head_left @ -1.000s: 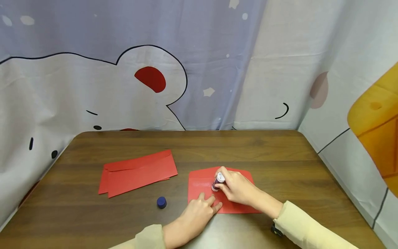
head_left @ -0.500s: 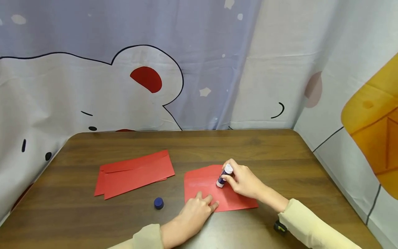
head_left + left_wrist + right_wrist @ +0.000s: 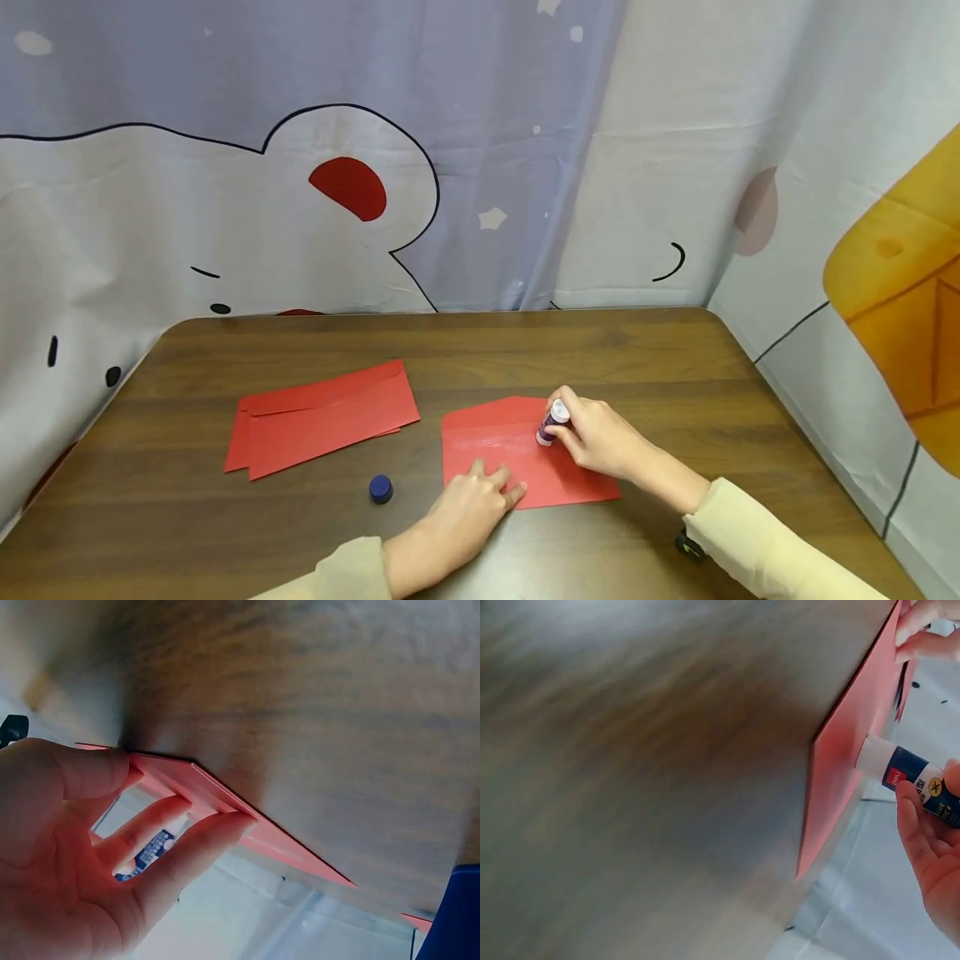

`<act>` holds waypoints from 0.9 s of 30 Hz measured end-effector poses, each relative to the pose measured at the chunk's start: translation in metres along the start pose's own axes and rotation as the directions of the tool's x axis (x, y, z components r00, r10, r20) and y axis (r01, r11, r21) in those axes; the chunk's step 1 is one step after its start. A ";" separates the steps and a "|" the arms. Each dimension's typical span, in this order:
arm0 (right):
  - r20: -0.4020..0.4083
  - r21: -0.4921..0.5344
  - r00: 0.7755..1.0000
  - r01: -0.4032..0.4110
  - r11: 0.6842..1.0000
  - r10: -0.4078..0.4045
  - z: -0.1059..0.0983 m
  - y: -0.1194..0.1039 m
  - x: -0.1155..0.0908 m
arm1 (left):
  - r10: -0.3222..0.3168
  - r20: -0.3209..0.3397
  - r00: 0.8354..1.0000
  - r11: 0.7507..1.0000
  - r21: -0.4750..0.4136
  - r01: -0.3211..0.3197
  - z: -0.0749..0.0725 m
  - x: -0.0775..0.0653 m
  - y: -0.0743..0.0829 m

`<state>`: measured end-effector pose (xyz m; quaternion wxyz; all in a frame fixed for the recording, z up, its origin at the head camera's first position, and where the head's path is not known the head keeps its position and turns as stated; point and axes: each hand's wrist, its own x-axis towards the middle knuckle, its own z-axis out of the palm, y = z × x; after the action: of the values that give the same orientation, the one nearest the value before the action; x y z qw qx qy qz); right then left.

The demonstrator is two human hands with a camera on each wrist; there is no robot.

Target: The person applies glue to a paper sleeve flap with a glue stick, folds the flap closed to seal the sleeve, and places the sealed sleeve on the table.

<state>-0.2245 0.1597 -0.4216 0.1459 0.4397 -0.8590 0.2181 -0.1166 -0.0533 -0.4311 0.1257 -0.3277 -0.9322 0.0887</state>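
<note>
A red envelope (image 3: 555,483) lies on the table with its pointed flap spread toward the far side. Fingertips of my left hand (image 3: 467,510) rest on its near left part, the fingers spread and fairly straight. My right hand (image 3: 603,437) grips a glue stick (image 3: 553,423), tilted, its lower end on the envelope near the fold. In the right wrist view the glue stick (image 3: 911,776) has a white end against the red paper and a dark blue label. Glossy smears show on the paper left of it. A blue cap (image 3: 381,489) stands left of my left hand.
Two overlapping red envelopes (image 3: 330,417) lie at the left on the brown wooden table (image 3: 570,354). A patterned curtain (image 3: 480,167) hangs along the table's far edge and right side.
The glue stick in my right hand has moved to the right across the envelope. My left hand keeps its place on the paper. The head view has shifted slightly.
</note>
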 end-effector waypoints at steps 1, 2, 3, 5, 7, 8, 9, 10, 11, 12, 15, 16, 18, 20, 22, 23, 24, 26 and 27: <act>-0.002 -0.005 1.000 -0.008 1.000 0.008 -0.002 0.002 -0.002 | 0.002 -0.003 1.000 1.000 -0.001 -0.002 0.000 0.000 0.000; -0.006 -0.010 1.000 -0.016 1.000 0.016 -0.004 0.004 -0.005 | 0.005 -0.008 1.000 1.000 0.000 -0.005 0.000 0.000 0.000; -0.010 -0.015 1.000 -0.023 1.000 0.023 -0.006 0.006 -0.007 | 0.007 -0.011 1.000 1.000 -0.003 -0.007 0.001 0.000 -0.001; -0.023 -0.028 0.999 -0.038 0.999 0.037 -0.010 0.011 -0.013 | 0.009 -0.015 1.000 1.000 -0.011 -0.009 0.002 0.000 -0.001; -0.042 -0.042 0.998 -0.048 0.998 0.046 -0.014 0.017 -0.019 | 0.013 -0.012 1.000 1.000 -0.014 -0.013 0.002 -0.001 -0.002; -0.050 -0.049 0.998 -0.051 0.997 0.049 -0.016 0.020 -0.022 | 0.013 -0.011 1.000 1.000 -0.017 -0.014 0.002 -0.002 -0.002; -0.057 -0.058 0.997 -0.055 0.997 0.051 -0.018 0.023 -0.025 | 0.014 -0.010 1.000 1.000 -0.020 -0.015 0.003 -0.002 -0.003; -0.064 -0.063 0.996 -0.060 0.996 0.056 -0.020 0.025 -0.027 | 0.016 -0.009 1.000 1.000 -0.021 -0.016 0.003 -0.002 -0.003; -0.070 -0.067 0.996 -0.064 0.996 0.060 -0.021 0.028 -0.030 | 0.018 -0.009 1.000 1.000 -0.020 -0.019 0.003 -0.002 -0.003; -0.075 -0.068 0.995 -0.070 0.995 0.064 -0.023 0.030 -0.032 | 0.020 -0.010 1.000 1.000 -0.020 -0.020 0.003 -0.002 -0.003; -0.080 -0.066 0.994 -0.077 0.995 0.071 -0.026 0.034 -0.036 | 0.020 -0.008 1.000 0.999 -0.027 -0.020 0.002 -0.002 -0.004; -0.080 -0.063 0.994 -0.080 0.995 0.075 -0.027 0.035 -0.037 | 0.020 -0.003 1.000 0.999 -0.031 -0.020 0.002 -0.002 -0.004; -0.078 -0.053 0.994 -0.086 0.995 0.081 -0.028 0.036 -0.038 | 0.021 0.007 1.000 0.999 -0.042 -0.021 0.001 -0.002 -0.005; -0.072 -0.027 0.993 -0.100 0.995 0.098 -0.030 0.036 -0.038 | 0.023 0.020 1.000 0.998 -0.057 -0.022 0.000 -0.002 -0.006; -0.072 0.007 0.989 -0.129 0.992 0.129 -0.033 0.035 -0.038 | 0.022 0.034 0.999 0.997 -0.075 -0.020 0.000 0.000 -0.007; -0.073 0.025 0.986 -0.151 0.988 0.152 -0.034 0.035 -0.038 | 0.022 0.041 0.999 0.997 -0.078 -0.019 -0.001 0.000 -0.008; -0.074 0.043 0.981 -0.176 0.983 0.179 -0.036 0.035 -0.038 | 0.022 0.047 0.999 0.996 -0.082 -0.018 -0.001 0.001 -0.008; -0.082 0.087 0.965 -0.242 0.966 0.249 -0.040 0.036 -0.039 | 0.017 0.052 0.999 0.996 -0.087 -0.013 -0.002 0.003 -0.009; -0.086 0.124 0.954 -0.276 0.953 0.287 -0.043 0.037 -0.038 | 0.012 0.048 0.999 0.996 -0.090 -0.008 -0.002 0.003 -0.010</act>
<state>-0.2300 0.2266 -0.4109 0.1328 0.3083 -0.8907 0.3065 -0.1242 -0.0588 -0.4262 0.0880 -0.3356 -0.9363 0.0554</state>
